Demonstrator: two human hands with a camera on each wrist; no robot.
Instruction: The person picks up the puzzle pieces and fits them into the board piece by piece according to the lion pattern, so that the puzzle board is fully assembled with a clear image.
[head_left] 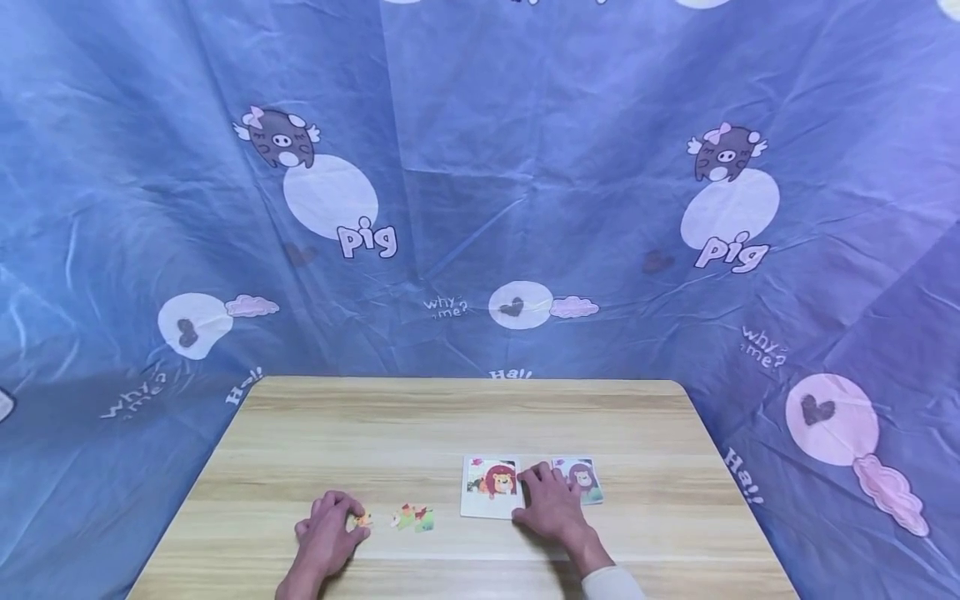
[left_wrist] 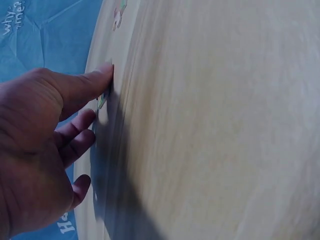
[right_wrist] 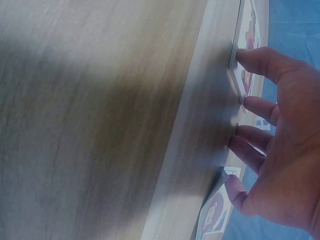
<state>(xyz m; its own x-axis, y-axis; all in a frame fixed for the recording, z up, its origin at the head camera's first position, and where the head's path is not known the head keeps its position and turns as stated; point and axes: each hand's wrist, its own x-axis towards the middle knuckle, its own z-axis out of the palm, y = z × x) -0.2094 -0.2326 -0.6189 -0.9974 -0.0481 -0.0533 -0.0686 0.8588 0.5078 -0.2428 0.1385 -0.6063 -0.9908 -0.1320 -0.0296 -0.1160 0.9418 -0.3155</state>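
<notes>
On the left of the table my left hand (head_left: 324,533) pinches a small orange-and-yellow puzzle piece (head_left: 363,520) between thumb and index finger, low over the wood. In the left wrist view, the thumb (left_wrist: 95,82) covers most of that piece. My right hand (head_left: 553,505) rests beside a white puzzle board (head_left: 489,507), thumb and index fingertip at its right edge, other fingers spread. A partly assembled lion picture fills the board's upper part, with a white strip below. The little finger (right_wrist: 235,187) reaches a lion picture card (right_wrist: 212,212) in the right wrist view.
Several loose puzzle pieces (head_left: 423,520), green and red, lie between the left hand and the board. The light wooden table (head_left: 420,417) is enclosed at the back and sides by a blue cloth (head_left: 465,208) printed with pigs.
</notes>
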